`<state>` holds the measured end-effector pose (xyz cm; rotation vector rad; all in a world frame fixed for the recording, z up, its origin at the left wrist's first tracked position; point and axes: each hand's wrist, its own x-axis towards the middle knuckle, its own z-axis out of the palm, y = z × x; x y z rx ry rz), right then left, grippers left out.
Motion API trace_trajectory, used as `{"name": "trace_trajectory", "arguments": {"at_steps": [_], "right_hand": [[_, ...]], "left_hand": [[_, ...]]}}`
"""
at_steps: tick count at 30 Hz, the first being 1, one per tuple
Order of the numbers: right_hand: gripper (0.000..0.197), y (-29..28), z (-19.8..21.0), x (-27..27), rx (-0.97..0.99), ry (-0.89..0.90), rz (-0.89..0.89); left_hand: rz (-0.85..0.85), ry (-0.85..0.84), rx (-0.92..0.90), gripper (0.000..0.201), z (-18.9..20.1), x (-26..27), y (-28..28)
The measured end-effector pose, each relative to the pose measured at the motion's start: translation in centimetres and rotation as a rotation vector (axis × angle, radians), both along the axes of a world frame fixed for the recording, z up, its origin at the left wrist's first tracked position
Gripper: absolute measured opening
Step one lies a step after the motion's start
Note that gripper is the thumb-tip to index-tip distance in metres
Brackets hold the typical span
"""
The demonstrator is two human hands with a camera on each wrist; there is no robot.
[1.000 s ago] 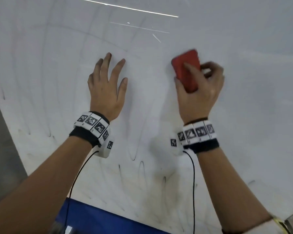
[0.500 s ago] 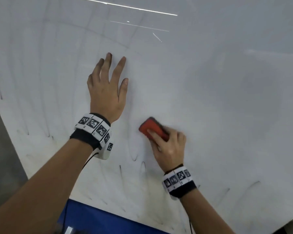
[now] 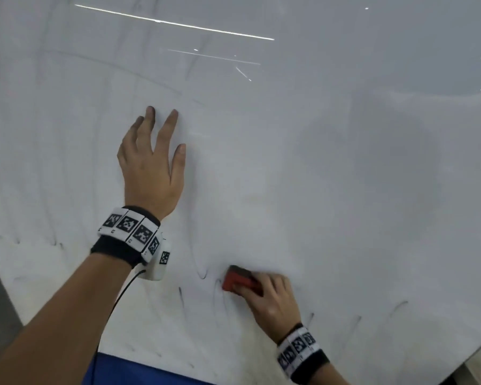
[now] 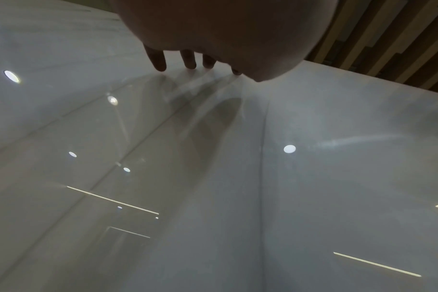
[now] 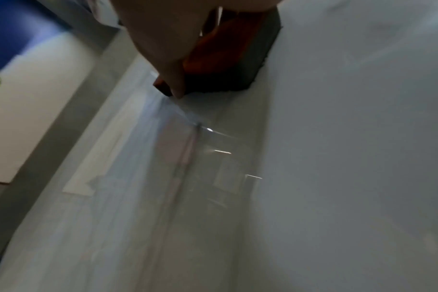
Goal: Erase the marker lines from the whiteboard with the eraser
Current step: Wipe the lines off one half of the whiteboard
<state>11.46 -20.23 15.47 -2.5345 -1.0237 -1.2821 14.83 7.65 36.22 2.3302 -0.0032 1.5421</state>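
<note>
My left hand [image 3: 150, 168] stays flat, fingers spread, bracing the board [image 3: 345, 162] left of centre. Lower centre of the frame, my right hand [image 3: 270, 301] grips the eraser [image 3: 240, 280] — it has swept down from the upper middle within a second, felt pressed on the board. Short dark marks [image 3: 203, 270] remain along the bottom edge — probably the last strokes to clear.

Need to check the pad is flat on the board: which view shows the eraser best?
Right wrist: the eraser fills the close-up, its dark pad against the whiteboard. The head view shows it small and half covered by the right hand. The left wrist view misses it.
</note>
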Motion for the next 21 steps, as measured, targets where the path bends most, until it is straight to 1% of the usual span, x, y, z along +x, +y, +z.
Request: {"name": "trace_trajectory", "arguments": {"at_steps": [1,2,3,4,6,7,8,9,10,12,13,14,15,16,17,19,20,21], "right_hand": [[0.044,-1.4,-0.1,-0.1,0.024,-0.005,-0.017],[0.048,-2.7,0.8,-0.1,0.092,-0.044,-0.049],[0.049,-3.9,2.7,-0.3,0.212,-0.107,-0.099],[0.046,-5.0,5.2,-0.2,0.372,-0.170,-0.145],[0.035,-6.9,10.3,0.1,0.710,-0.257,-0.193],[0.034,-7.2,11.5,0.4,0.843,-0.277,-0.202],[0.035,-6.7,11.5,0.5,0.903,-0.274,-0.220],[0.038,-5.8,9.9,0.5,0.859,-0.250,-0.226],[0.043,-4.7,7.2,0.3,0.717,-0.212,-0.212],[0.053,-2.9,0.4,-0.6,0.302,-0.098,-0.157],[0.055,-3.1,-2.5,-1.2,0.149,-0.042,-0.133],[0.054,-4.1,-4.1,-1.7,0.085,0.001,-0.131],[0.051,-5.7,-4.0,-2.0,0.100,-0.003,-0.151],[0.048,-7.6,-2.8,-2.1,0.170,-0.034,-0.189],[0.045,-9.9,-1.3,-2.3,0.280,-0.067,-0.242],[0.042,-15.4,2.9,-2.8,0.588,-0.170,-0.417],[0.043,-18.3,5.5,-2.9,0.773,-0.229,-0.484],[0.046,-20.4,7.8,-2.8,0.972,-0.266,-0.512]], "left_hand": [[0.005,-0.002,0.009,0.052,-0.1,0.0,0.1],[0.013,-0.001,0.014,0.053,-0.1,-0.1,0.1],[0.018,0.008,0.012,0.053,-0.1,-0.2,0.0],[0.019,0.018,0.002,0.054,-0.1,-0.3,-0.3],[0.004,0.028,-0.025,0.056,0.0,-0.8,-1.4],[-0.007,0.028,-0.019,0.057,0.0,-1.2,-2.2],[-0.023,0.031,0.013,0.058,-0.2,-1.6,-3.3],[-0.044,0.038,0.066,0.059,-0.4,-2.0,-4.4],[-0.070,0.048,0.122,0.059,-0.6,-2.3,-5.6],[-0.129,0.078,0.190,0.059,-1.1,-2.7,-7.7],[-0.153,0.092,0.206,0.059,-1.5,-2.9,-8.6],[-0.176,0.104,0.219,0.059,-2.0,-3.1,-9.5],[-0.194,0.111,0.230,0.059,-2.4,-3.1,-10.3],[-0.206,0.114,0.235,0.059,-2.8,-3.2,-11.1],[-0.214,0.119,0.227,0.059,-3.3,-3.2,-11.9],[-0.234,0.122,0.172,0.059,-4.0,-3.4,-14.0],[-0.240,0.112,0.139,0.059,-4.2,-3.6,-15.2],[-0.244,0.095,0.115,0.058,-4.3,-3.8,-16.3]]}}
